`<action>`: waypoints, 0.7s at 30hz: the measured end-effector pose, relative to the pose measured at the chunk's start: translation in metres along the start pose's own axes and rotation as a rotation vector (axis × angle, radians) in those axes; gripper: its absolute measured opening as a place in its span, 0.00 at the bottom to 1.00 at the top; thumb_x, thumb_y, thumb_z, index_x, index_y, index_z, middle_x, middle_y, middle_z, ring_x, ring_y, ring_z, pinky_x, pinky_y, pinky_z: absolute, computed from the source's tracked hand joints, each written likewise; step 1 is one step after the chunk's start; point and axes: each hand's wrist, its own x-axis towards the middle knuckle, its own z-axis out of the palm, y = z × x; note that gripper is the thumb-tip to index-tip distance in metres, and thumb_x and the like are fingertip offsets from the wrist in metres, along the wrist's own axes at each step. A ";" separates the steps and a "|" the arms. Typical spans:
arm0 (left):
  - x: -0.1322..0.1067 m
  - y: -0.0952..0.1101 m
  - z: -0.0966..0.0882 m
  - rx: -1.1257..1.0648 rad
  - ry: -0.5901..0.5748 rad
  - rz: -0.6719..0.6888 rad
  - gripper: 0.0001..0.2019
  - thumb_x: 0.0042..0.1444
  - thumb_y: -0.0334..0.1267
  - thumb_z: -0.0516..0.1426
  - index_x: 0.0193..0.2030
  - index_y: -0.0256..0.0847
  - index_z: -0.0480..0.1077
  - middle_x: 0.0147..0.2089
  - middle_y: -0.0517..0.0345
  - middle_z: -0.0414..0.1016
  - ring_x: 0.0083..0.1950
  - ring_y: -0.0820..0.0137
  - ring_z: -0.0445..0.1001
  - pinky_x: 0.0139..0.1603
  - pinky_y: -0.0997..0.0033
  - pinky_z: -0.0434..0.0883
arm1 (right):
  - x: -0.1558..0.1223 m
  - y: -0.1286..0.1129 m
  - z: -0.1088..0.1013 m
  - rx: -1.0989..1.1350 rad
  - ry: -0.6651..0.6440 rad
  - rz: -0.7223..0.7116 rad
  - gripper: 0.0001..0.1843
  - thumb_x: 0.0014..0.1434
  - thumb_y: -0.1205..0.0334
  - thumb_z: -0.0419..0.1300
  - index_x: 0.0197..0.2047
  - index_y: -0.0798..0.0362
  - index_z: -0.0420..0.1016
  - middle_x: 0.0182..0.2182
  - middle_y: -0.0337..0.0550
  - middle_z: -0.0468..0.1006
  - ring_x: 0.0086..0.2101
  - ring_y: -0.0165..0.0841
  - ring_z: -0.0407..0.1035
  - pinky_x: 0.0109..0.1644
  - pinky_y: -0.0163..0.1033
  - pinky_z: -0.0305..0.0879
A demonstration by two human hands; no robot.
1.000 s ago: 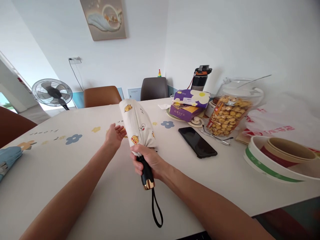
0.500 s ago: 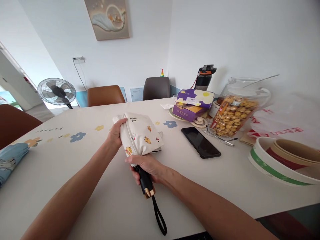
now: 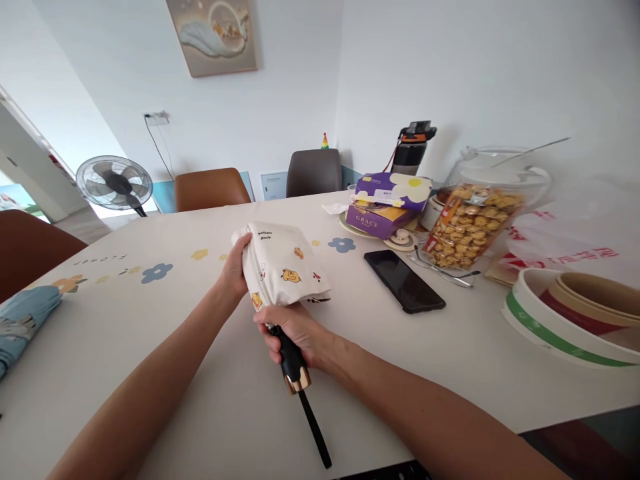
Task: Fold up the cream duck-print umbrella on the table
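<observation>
A folding umbrella (image 3: 287,267) with white cloth, small yellow ducks and the words "yellow duck" is held over the table in front of me. My left hand (image 3: 236,267) grips the left side of the folded cloth, thumb on top and the other fingers hidden beneath. Around the base of the cloth and the top of the black handle (image 3: 291,357) my right hand (image 3: 293,330) is closed. The handle ends in a gold-coloured cap, from which a black wrist strap (image 3: 315,430) hangs toward me.
Right of the umbrella lies a black phone (image 3: 405,280), with eyeglasses (image 3: 445,270) behind it. Farther right stand a snack jar (image 3: 475,227), purple boxes (image 3: 380,217), a dark bottle (image 3: 410,153) and nested paper bowls (image 3: 530,320). A blue cloth bundle (image 3: 30,320) is at the left edge.
The umbrella's cloth has turned slightly within my hands and looks more gathered, its right flap lying lower. The strap has swung from a loop to edge-on. Both hands keep their hold.
</observation>
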 end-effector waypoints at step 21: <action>0.007 -0.037 0.001 0.152 0.058 -0.229 0.21 0.44 0.48 0.61 0.42 0.36 0.68 0.34 0.47 0.76 0.37 0.61 0.76 0.38 0.65 0.73 | 0.007 -0.002 -0.005 0.050 0.235 -0.027 0.04 0.48 0.68 0.58 0.28 0.57 0.65 0.23 0.38 0.67 0.16 0.23 0.59 0.13 0.31 0.60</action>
